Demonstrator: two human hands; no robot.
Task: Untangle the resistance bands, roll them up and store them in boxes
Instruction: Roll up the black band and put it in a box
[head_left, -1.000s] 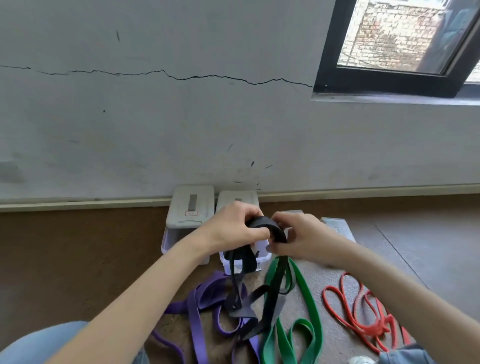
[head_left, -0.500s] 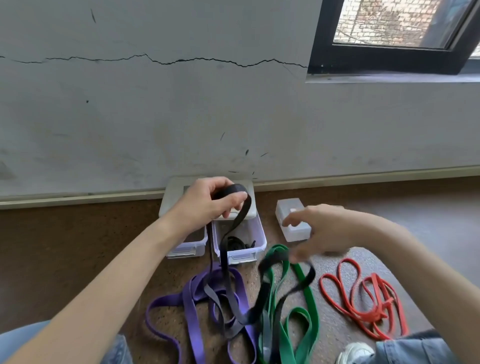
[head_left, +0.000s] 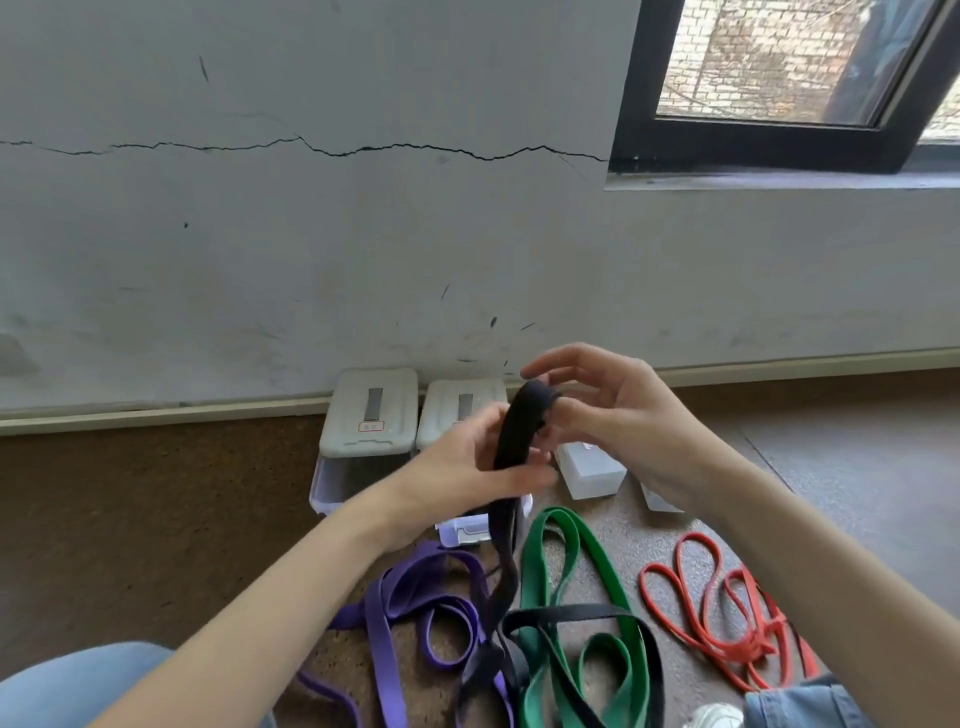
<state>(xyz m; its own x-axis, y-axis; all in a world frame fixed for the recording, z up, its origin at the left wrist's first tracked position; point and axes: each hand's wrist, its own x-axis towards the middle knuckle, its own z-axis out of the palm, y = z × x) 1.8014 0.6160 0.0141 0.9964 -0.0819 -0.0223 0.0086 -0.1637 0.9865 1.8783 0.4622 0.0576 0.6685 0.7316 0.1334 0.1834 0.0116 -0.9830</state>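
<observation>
A cracked grey wall (head_left: 260, 249) and a brown floor (head_left: 130, 519) form the setting. A flat black rubber resistance band (head_left: 511, 441) is held up, gripped by the left hand (head_left: 467, 462) and hooked over fingers of the right hand (head_left: 613, 415), probably to start rolling; its tail trails across the purple band (head_left: 400, 597) and green band (head_left: 550, 571), which could snag it. White lidded boxes (head_left: 371, 410) are placed just behind; a red band (head_left: 727, 623) lies apart.

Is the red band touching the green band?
Apart. The head view shows bare floor between the red band and the green band.
</observation>
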